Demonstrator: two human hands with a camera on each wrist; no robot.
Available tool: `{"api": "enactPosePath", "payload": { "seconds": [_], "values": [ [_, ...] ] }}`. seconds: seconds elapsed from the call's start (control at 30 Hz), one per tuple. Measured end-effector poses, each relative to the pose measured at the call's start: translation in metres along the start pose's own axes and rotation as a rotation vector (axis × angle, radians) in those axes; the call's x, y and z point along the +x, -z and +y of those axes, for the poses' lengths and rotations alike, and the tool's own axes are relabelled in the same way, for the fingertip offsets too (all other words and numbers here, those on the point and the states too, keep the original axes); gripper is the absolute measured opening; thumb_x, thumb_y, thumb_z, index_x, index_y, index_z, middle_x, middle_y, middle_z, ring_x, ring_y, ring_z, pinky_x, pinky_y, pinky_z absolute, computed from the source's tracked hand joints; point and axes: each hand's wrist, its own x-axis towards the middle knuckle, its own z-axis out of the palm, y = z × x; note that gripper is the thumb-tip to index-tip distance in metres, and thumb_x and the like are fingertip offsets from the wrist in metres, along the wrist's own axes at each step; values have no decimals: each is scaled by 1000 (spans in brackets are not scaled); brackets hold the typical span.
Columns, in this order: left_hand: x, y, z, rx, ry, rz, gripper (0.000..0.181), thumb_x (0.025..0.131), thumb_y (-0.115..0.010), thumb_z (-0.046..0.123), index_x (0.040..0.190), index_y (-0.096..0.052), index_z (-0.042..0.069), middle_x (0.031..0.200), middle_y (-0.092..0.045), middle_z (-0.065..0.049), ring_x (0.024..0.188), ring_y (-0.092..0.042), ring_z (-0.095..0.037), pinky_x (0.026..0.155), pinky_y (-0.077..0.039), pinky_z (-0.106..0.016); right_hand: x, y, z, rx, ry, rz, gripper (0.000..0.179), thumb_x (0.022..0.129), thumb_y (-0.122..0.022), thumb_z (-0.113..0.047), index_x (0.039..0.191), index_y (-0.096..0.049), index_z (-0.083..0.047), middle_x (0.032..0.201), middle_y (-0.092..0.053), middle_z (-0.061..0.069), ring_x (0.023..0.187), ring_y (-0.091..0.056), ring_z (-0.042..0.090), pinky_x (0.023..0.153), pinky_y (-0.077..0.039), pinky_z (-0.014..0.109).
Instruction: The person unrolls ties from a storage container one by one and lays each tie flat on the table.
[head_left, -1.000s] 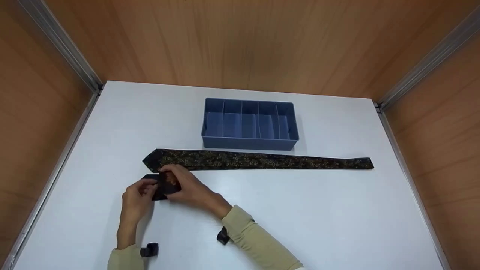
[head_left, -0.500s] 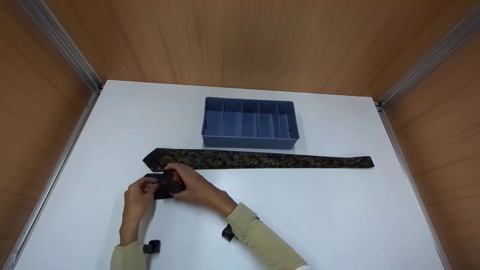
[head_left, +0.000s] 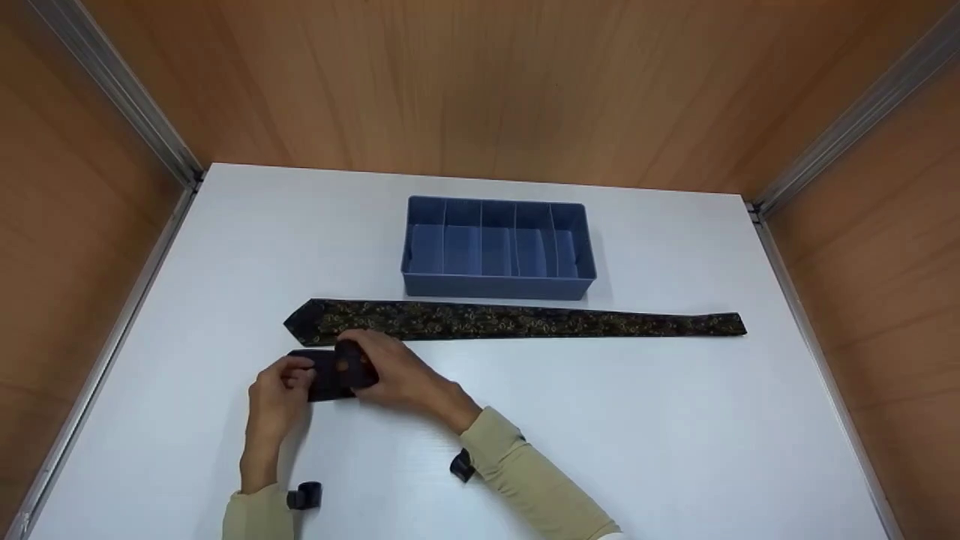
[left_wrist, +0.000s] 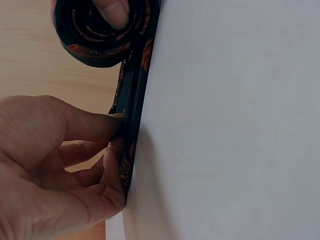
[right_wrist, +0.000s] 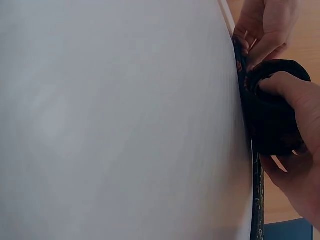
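A dark necktie with orange flowers lies at the left of the table, partly wound into a roll. My right hand grips that roll, thumb inside its coil in the right wrist view. To the left, my left hand pinches the flat pointed end of the same necktie between thumb and fingers. Just beyond both hands a second necktie, dark with a gold pattern, is stretched straight across the table, its wide tip at the left. The underside of the roll is hidden.
Behind the straight necktie stands a blue box with several compartments. Wooden panels rise at the back and both sides of the white table.
My right hand has shifted slightly right with the roll, and more of the flat end shows between the hands. The left hand has barely moved. The straight necktie and box stay put.
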Motion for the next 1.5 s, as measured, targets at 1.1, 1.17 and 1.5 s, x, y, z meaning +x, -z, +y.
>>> {"api": "enactPosePath", "payload": {
  "seconds": [1.1,1.17,1.5],
  "values": [
    [0,1,1,-5,7,-4,17,99,-62,1,113,-68,-7,103,-70,-21,86,-59,-19,70,-44,-17,-12,12,-1,-169,-49,12,68,84,-81,-14,144,-49,-17,127,-61,2,113,-57,14,102,-45,28],
    [0,1,0,-6,6,-4,17,99,-62,1,113,-68,-8,104,-70,-21,86,-59,-18,70,-43,-16,-13,14,-1,-179,-43,19,67,83,-82,-14,142,-51,-16,124,-62,1,111,-58,13,103,-44,27],
    [2,0,0,-16,10,-10,18,99,-64,2,113,-67,-8,103,-70,-20,85,-58,-17,68,-44,-16,-16,20,-1,-183,-69,-2,71,83,-83,-15,145,-48,-17,124,-62,0,111,-57,11,102,-45,31]
  ]
}}
